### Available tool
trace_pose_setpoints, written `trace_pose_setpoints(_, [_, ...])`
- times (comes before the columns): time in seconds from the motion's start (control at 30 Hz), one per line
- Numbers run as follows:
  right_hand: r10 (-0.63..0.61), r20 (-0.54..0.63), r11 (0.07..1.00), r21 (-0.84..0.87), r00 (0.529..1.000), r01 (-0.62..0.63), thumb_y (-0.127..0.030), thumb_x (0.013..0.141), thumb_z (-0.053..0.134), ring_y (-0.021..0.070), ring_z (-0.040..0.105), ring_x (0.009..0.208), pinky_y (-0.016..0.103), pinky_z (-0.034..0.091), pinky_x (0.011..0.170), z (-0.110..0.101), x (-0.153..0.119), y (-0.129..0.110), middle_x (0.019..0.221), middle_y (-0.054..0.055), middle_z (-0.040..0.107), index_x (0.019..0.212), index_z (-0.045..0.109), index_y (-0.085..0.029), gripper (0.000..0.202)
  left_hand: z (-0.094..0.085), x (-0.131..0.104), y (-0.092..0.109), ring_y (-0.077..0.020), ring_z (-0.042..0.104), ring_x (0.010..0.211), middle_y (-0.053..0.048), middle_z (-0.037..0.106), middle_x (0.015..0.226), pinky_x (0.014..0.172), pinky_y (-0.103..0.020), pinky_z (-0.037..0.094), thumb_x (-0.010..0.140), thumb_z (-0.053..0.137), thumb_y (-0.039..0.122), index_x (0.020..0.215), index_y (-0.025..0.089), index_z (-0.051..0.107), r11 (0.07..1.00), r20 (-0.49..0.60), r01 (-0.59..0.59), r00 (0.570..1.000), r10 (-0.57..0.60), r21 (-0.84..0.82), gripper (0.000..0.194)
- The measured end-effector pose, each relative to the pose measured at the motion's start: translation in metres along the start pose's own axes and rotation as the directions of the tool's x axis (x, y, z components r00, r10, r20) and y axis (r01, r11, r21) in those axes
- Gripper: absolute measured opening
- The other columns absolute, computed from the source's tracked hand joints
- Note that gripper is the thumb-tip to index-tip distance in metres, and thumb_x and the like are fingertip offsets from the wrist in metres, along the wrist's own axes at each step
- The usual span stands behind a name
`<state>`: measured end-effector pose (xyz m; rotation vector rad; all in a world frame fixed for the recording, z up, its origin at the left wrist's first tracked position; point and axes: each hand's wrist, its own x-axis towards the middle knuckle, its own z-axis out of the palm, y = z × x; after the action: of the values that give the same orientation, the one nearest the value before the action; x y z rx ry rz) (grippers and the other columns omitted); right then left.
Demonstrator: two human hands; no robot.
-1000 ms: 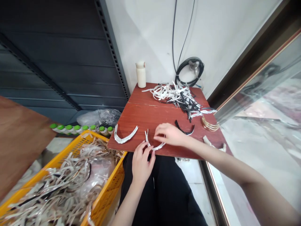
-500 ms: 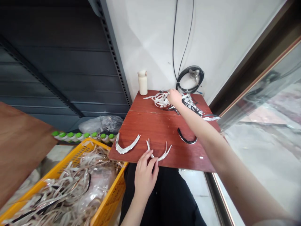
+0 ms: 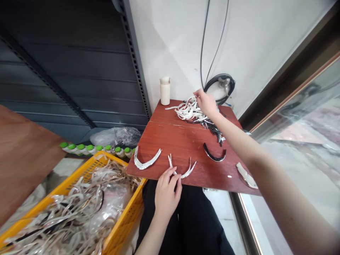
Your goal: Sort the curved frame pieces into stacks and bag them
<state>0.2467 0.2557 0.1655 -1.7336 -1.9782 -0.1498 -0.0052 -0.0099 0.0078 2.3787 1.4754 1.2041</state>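
At the table's front edge, my left hand [image 3: 168, 189] has its thumb and fingers closed over the middle of a small bundle of curved white strips [image 3: 189, 171]; the ends fan out past the fingers. My right hand [image 3: 207, 103] reaches to the back of the table, fingers pinched on a white strip at the top of a tangled pile of white strips [image 3: 186, 112]. Black strips [image 3: 216, 131] lie under and beside that pile, partly hidden by my right forearm. A curved white bundle [image 3: 145, 165] rests at the left, a curved black bundle [image 3: 214, 157] at the right.
The red-brown table [image 3: 170, 136] stands against a wall. A cream bottle [image 3: 165, 92] and a coiled black cable [image 3: 220, 78] are at its back. More white strips [image 3: 245, 175] lie at the right edge. A yellow crate [image 3: 120, 226] full of strips and green-capped bottles [image 3: 90, 148] are at left.
My right hand has risen slightly from the pile, drawing a white strip upward. Some black strips have shifted toward the front. My left hand stays on its bundle; the view has shifted slightly.
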Motion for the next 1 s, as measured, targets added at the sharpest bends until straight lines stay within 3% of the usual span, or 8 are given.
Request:
trace_pose_setpoints(0.17, [-0.298, 0.126, 0.913, 0.328, 0.946, 0.244, -0.009, 0.080, 0.050, 0.0249, 0.064, 0.108, 0.036, 0.049, 0.093, -0.026, -0.024, -0.030, 0.115, 0.007, 0.072, 0.097, 0.072, -0.017, 0.029, 0.002, 0.000, -0.001, -0.0254, 0.060, 0.117, -0.008, 0.064, 0.123, 0.097, -0.043, 0.053, 0.088, 0.057, 0.015, 0.103, 0.023, 0.064, 1.000, -0.002, 0.013, 1.000, -0.013, -0.024, 0.018])
trace_pose_setpoints(0.23, [-0.462, 0.213, 0.843, 0.408, 0.861, 0.351, -0.005, 0.073, 0.052, 0.0230, 0.066, 0.102, 0.034, 0.049, 0.091, -0.026, -0.035, -0.048, 0.107, 0.005, 0.074, 0.083, 0.075, -0.016, 0.028, 0.002, 0.001, 0.000, -0.0250, 0.060, 0.117, -0.008, 0.064, 0.123, 0.098, -0.043, 0.052, 0.089, 0.057, 0.015, 0.103, 0.023, 0.064, 0.999, -0.002, 0.019, 1.000, -0.019, -0.033, 0.018])
trace_pose_setpoints(0.37, [-0.704, 0.367, 0.709, 0.415, 0.608, 0.571, 0.002, 0.069, 0.055, 0.0183, 0.066, 0.086, 0.030, 0.048, 0.082, -0.015, -0.064, -0.085, 0.092, 0.004, 0.073, 0.074, 0.076, -0.017, 0.028, 0.001, 0.001, 0.002, -0.0244, 0.059, 0.116, -0.008, 0.064, 0.122, 0.099, -0.042, 0.051, 0.089, 0.057, 0.016, 0.103, 0.022, 0.064, 0.999, -0.003, 0.033, 0.999, -0.033, -0.042, 0.017])
trace_pose_setpoints(0.43, [-0.754, 0.352, 0.656, 0.373, 0.554, 0.656, 0.000, 0.074, 0.057, 0.0188, 0.065, 0.083, 0.029, 0.047, 0.079, -0.009, -0.079, -0.095, 0.085, 0.005, 0.072, 0.075, 0.076, -0.017, 0.026, 0.000, 0.000, 0.002, -0.0239, 0.059, 0.116, -0.008, 0.063, 0.122, 0.099, -0.042, 0.051, 0.089, 0.057, 0.016, 0.102, 0.022, 0.064, 0.998, -0.005, 0.040, 0.999, -0.040, -0.044, 0.016])
trace_pose_setpoints(0.57, [-0.785, 0.205, 0.617, 0.348, 0.585, 0.706, -0.006, 0.083, 0.058, 0.0200, 0.065, 0.084, 0.030, 0.047, 0.075, -0.008, -0.102, -0.093, 0.087, 0.007, 0.071, 0.081, 0.076, -0.018, 0.022, -0.001, -0.002, 0.001, -0.0233, 0.059, 0.115, -0.008, 0.063, 0.122, 0.099, -0.041, 0.051, 0.089, 0.058, 0.016, 0.102, 0.022, 0.064, 0.998, -0.007, 0.044, 0.999, -0.045, -0.050, 0.016])
trace_pose_setpoints(0.67, [-0.763, 0.111, 0.600, 0.488, 0.637, 0.634, -0.006, 0.085, 0.057, 0.0175, 0.067, 0.085, 0.028, 0.049, 0.077, -0.013, -0.114, -0.079, 0.095, 0.006, 0.072, 0.085, 0.077, -0.019, 0.024, -0.001, -0.003, 0.000, -0.0231, 0.059, 0.115, -0.007, 0.063, 0.122, 0.099, -0.041, 0.050, 0.089, 0.058, 0.016, 0.102, 0.022, 0.064, 0.997, -0.012, 0.044, 0.999, -0.045, -0.059, 0.016])
trace_pose_setpoints(0.8, [-0.691, 0.093, 0.599, 0.629, 0.717, 0.496, -0.008, 0.085, 0.059, 0.0162, 0.068, 0.086, 0.028, 0.051, 0.080, -0.019, -0.125, -0.065, 0.094, 0.005, 0.073, 0.084, 0.077, -0.020, 0.021, 0.001, -0.002, 0.001, -0.0234, 0.059, 0.115, -0.007, 0.064, 0.122, 0.099, -0.041, 0.050, 0.089, 0.058, 0.016, 0.102, 0.022, 0.064, 0.996, -0.014, 0.051, 0.999, -0.052, -0.066, 0.015])
trace_pose_setpoints(1.0, [-0.517, -0.025, 0.673, 0.607, 0.856, 0.424, -0.019, 0.086, 0.064, 0.0171, 0.064, 0.081, 0.029, 0.050, 0.074, -0.021, -0.135, -0.057, 0.085, 0.004, 0.072, 0.089, 0.076, -0.020, 0.012, 0.002, -0.002, 0.001, -0.0235, 0.059, 0.114, -0.008, 0.064, 0.121, 0.098, -0.041, 0.050, 0.089, 0.058, 0.017, 0.102, 0.022, 0.064, 0.996, -0.021, 0.053, 0.998, -0.054, -0.069, 0.016])
